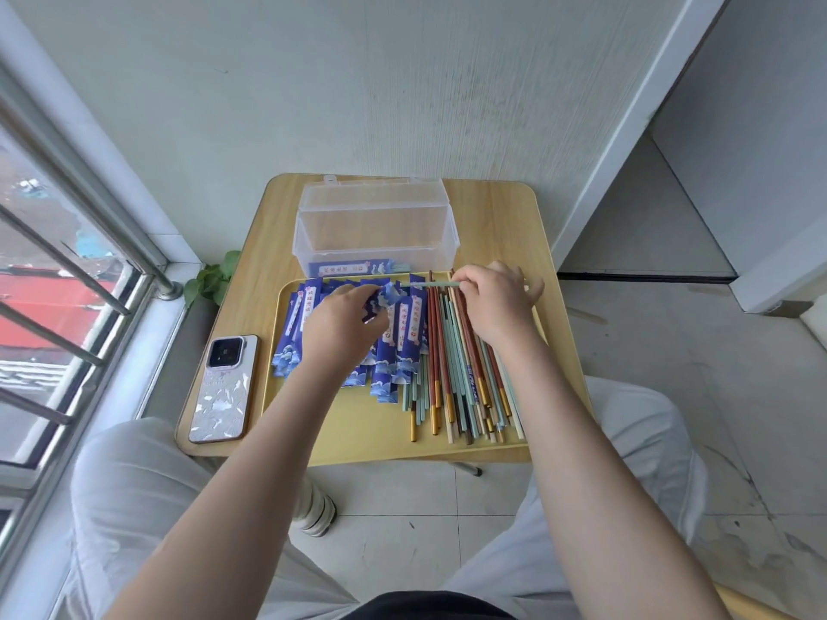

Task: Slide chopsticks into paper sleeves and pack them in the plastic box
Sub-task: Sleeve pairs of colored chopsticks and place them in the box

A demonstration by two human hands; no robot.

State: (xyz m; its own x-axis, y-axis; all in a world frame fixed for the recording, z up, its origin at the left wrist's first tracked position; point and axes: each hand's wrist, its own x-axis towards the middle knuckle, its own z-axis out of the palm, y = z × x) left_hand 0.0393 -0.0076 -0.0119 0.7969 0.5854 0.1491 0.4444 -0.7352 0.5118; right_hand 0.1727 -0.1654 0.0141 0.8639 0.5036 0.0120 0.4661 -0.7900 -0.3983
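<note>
My left hand [342,322] grips a blue patterned paper sleeve [380,302] above the yellow tray [358,422]. My right hand [492,302] pinches a pale green chopstick [429,284], whose tip points left at the sleeve's mouth. A pile of blue sleeves [402,351] lies on the tray's left half. Loose chopsticks [461,378] in red, green and brown lie on its right half. Behind the tray stands the clear plastic box [376,226], lid open, with one sleeved pair [353,268] inside at the front.
A phone [221,389] lies on the small wooden table [501,217] left of the tray. A wall stands close behind the table, a barred window to the left. My knees sit under the table's near edge.
</note>
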